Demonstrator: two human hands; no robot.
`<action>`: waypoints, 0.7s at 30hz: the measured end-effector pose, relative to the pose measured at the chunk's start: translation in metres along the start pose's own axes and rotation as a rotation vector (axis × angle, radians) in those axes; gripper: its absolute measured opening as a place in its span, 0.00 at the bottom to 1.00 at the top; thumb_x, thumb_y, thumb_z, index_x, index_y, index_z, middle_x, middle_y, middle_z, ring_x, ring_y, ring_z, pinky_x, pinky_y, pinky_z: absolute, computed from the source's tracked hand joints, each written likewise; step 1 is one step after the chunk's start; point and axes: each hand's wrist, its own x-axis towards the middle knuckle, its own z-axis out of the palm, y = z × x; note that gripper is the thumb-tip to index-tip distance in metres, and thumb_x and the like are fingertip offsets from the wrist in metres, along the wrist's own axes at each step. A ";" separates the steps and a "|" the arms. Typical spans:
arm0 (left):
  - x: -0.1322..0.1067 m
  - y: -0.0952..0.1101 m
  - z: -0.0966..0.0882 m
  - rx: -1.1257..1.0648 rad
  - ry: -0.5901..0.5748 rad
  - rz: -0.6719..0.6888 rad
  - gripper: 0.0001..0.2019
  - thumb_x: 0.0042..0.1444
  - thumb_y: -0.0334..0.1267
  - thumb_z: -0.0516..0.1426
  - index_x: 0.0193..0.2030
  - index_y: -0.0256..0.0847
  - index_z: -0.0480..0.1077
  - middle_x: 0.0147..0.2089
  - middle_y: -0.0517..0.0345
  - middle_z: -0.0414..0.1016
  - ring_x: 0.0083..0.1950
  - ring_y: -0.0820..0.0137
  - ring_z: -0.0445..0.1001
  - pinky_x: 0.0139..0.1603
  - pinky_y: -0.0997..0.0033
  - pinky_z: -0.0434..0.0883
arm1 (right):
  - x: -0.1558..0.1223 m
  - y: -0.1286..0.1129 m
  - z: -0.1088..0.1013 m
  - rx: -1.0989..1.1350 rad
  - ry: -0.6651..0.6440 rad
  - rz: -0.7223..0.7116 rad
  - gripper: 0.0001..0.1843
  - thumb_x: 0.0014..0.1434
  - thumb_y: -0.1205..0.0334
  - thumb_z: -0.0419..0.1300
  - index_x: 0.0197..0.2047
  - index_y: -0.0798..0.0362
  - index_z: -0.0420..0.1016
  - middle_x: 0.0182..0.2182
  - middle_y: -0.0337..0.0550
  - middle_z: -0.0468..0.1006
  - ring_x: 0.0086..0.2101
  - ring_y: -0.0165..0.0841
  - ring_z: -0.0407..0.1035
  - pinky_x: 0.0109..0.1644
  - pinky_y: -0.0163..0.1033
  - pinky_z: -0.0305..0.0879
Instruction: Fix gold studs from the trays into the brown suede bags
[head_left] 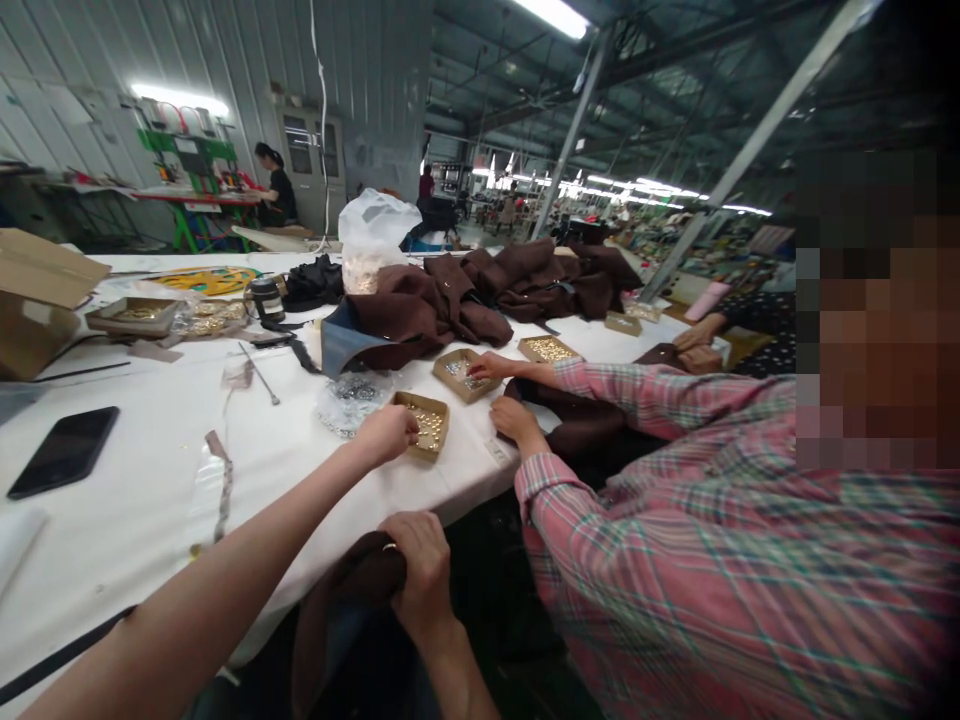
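Note:
My left hand (pixel 386 435) reaches over the table to a small cardboard box (pixel 442 452) of gold-coloured metal studs (pixel 429 428). Its fingers are curled together at the box's left side, and whatever they pinch is hidden. Below the table edge, my right hand (pixel 421 562) grips a dark brown fabric piece (pixel 341 575). A small gold-coloured ring (pixel 389 547) shows by its fingers. Beside the box lies a clear plastic bag (pixel 352 395) of silver-coloured metal parts.
At right, a co-worker in a plaid shirt (pixel 645 530) has one hand (pixel 487 368) at a box of silver-coloured parts (pixel 454 375). Brown fabric (pixel 420 310) is heaped behind. A phone (pixel 66 450), a thin metal rod (pixel 260 375) and a cardboard box (pixel 41 300) lie leftward.

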 end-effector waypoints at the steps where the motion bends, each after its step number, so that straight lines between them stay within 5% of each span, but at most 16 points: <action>1: 0.004 -0.001 0.003 0.026 -0.004 -0.015 0.07 0.64 0.36 0.70 0.47 0.43 0.89 0.47 0.46 0.90 0.48 0.55 0.86 0.51 0.58 0.77 | 0.000 0.000 0.000 0.006 -0.002 0.006 0.11 0.78 0.62 0.54 0.51 0.49 0.79 0.42 0.45 0.86 0.44 0.41 0.80 0.51 0.49 0.66; 10: 0.019 -0.010 0.009 0.169 -0.040 -0.060 0.09 0.68 0.44 0.70 0.49 0.42 0.87 0.46 0.48 0.89 0.50 0.57 0.86 0.57 0.54 0.80 | -0.001 0.005 0.002 0.016 -0.009 0.007 0.10 0.77 0.62 0.54 0.51 0.48 0.78 0.41 0.44 0.86 0.44 0.41 0.80 0.52 0.49 0.66; 21: 0.029 -0.004 0.016 0.238 -0.063 0.103 0.10 0.72 0.44 0.68 0.44 0.39 0.84 0.45 0.50 0.87 0.52 0.57 0.84 0.66 0.46 0.77 | 0.000 -0.002 0.000 0.002 0.001 0.044 0.08 0.77 0.62 0.56 0.49 0.48 0.78 0.40 0.44 0.86 0.42 0.40 0.79 0.49 0.48 0.65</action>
